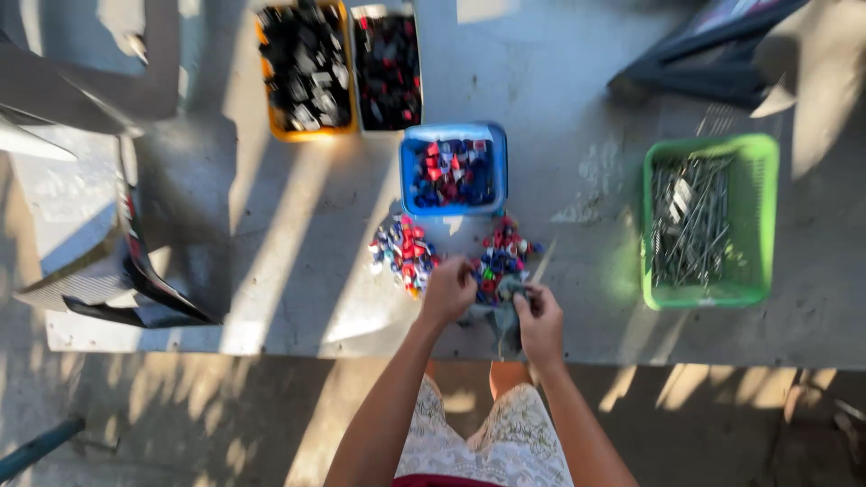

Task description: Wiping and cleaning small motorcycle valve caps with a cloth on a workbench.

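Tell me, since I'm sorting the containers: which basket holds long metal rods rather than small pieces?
The green basket at the far right. It holds long grey metal rods; the blue, orange and white ones hold small pieces.

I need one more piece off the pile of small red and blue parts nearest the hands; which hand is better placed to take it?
Probably left. The left hand sits at the edge of the near pile, fingers curled. The right hand is lower, touching a grey cloth at the table edge.
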